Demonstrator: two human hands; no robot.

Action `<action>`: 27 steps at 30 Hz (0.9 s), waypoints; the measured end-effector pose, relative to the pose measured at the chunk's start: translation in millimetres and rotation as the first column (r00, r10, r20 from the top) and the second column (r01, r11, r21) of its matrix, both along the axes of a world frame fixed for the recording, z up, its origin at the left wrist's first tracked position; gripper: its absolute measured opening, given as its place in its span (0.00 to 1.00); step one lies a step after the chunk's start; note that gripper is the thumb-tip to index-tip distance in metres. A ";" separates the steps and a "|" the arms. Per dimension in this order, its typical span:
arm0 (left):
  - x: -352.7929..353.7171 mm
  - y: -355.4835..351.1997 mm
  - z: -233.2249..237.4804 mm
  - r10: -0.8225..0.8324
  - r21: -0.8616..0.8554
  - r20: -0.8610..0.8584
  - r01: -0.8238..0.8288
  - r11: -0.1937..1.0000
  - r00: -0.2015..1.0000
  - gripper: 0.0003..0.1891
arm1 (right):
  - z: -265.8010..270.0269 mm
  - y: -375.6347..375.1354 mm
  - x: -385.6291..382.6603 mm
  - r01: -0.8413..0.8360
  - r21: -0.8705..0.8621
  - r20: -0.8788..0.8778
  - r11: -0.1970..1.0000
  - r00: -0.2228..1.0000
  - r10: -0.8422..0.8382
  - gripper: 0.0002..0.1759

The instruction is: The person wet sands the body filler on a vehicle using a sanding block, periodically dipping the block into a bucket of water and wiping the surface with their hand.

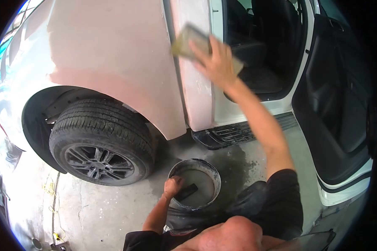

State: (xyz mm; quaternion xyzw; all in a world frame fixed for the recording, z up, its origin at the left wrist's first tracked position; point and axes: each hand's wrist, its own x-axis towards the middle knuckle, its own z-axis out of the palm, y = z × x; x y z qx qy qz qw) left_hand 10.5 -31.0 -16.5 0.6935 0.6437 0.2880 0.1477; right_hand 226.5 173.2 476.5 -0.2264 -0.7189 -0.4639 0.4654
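Note:
My right hand (pixel 217 60) is raised at the car's pillar (pixel 194 96), its fingers spread over a blurred yellowish sponge or block (pixel 190 42). The pillar and the rear panel (pixel 109 46) beside it show pinkish patches on white. Lower down, my left hand (pixel 173 186) is closed at the left rim of a bucket (pixel 217 180) of cloudy grey liquid. A dark rectangular block (pixel 186 192) lies in the bucket just beside that hand; whether the fingers touch it is unclear.
A wheel (pixel 98 161) stands left of the bucket. The side step (pixel 247 133) runs below the open doorway, and an open car door (pixel 339 96) stands at the right. Wet patches mark the floor (pixel 109 213). A yellow cord (pixel 52 209) lies at the lower left.

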 end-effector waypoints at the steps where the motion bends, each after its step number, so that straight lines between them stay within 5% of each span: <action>1: 0.8 2.0 -1.6 -0.002 0.015 0.002 0.002 1.000 1.000 0.13 | 43.1 6.1 -6.6 0.038 0.134 -0.041 0.990 0.999 -0.033 0.41; 2: 1.2 3.7 0.7 -0.012 -0.006 0.013 0.012 1.000 1.000 0.13 | 88.8 0.7 -13.2 0.104 0.049 -0.088 0.993 0.991 -0.099 0.38; 4: 1.6 0.7 7.2 -0.025 -0.052 0.047 0.027 0.998 0.999 0.14 | 172.8 -45.3 -32.3 -0.086 -0.411 -0.348 0.907 0.935 -0.069 0.31; 5: 1.5 2.1 3.8 -0.031 -0.025 0.048 0.032 0.999 0.998 0.13 | 183.8 -77.4 -38.4 -0.209 -0.508 -0.486 0.836 0.870 -0.078 0.31; 7: -1.0 3.4 -3.1 -0.058 0.032 0.043 0.057 0.998 0.997 0.13 | 152.5 -25.3 -22.0 0.015 -0.313 -0.244 0.950 0.965 -0.095 0.33; 10: 2.2 -0.7 7.7 -0.018 -0.020 0.047 0.019 1.000 0.999 0.14 | 2.4 12.4 9.9 0.100 0.082 -0.105 0.992 0.990 -0.091 0.36; 12: 0.8 -3.9 6.1 -0.023 -0.049 0.043 0.025 0.999 0.999 0.14 | -60.7 -0.9 28.1 -0.044 -0.033 0.059 0.998 0.997 0.046 0.40; 15: -0.3 3.8 3.3 -0.030 -0.002 0.045 0.030 1.000 0.999 0.14 | 0.3 5.8 23.7 0.019 0.007 0.005 1.000 1.000 -0.019 0.38; 17: 0.3 4.5 -2.0 -0.047 0.003 0.030 0.047 0.999 0.998 0.13 | 100.4 -0.5 1.2 0.003 -0.003 -0.144 1.000 0.990 -0.004 0.28; 18: 0.2 5.8 -3.4 -0.054 -0.003 0.012 0.054 0.999 0.998 0.13 | 151.0 26.9 -1.1 -0.089 -0.170 -0.181 0.981 0.982 0.058 0.22; 19: -2.6 4.7 -3.6 -0.063 -0.013 -0.012 0.063 0.998 0.998 0.13 | 173.3 -46.0 -23.0 -0.144 -0.396 -0.353 0.907 0.936 -0.005 0.33; 23: 0.6 0.1 -3.8 -0.024 -0.048 -0.019 0.023 0.999 1.000 0.13 | 97.6 5.6 0.2 0.027 -0.001 -0.108 1.000 0.994 -0.027 0.23; 24: -0.6 2.8 -4.6 -0.033 -0.042 -0.023 0.032 0.999 0.999 0.13 | 38.1 -8.0 2.4 0.091 -0.057 -0.110 0.994 0.989 -0.096 0.33; 26: 0.3 -0.5 -5.6 -0.036 -0.033 -0.004 0.036 0.999 0.999 0.13 | -77.6 12.2 30.8 -0.029 0.034 0.064 0.999 0.998 0.027 0.38; 27: 0.9 0.7 -4.8 -0.027 -0.025 0.017 0.027 0.999 0.999 0.13 | -71.9 7.5 33.9 -0.019 0.026 0.104 0.999 0.994 0.016 0.39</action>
